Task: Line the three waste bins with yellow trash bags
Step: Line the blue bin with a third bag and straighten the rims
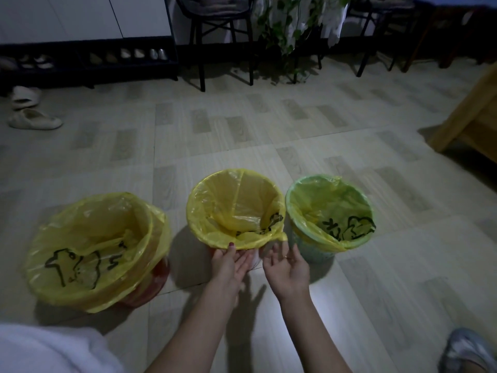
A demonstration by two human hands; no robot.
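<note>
- Three waste bins are seen in a row on the tiled floor (269,135), each already lined with a yellow trash bag: left bin (150,281), middle bin (254,258), right bin (314,251).
- The middle bag (234,208) is draped over its rim; the task is judged nearly done, with only tidying left.
- The left hand (228,262) is laid against the middle bin's near side with fingers straight, nothing gripped.
- The right hand (287,267) is held open just beside it, empty.
- Slippers (32,121), chair legs (201,60) and a wooden cabinet (468,114) are set well apart; nothing is seen blocking.
</note>
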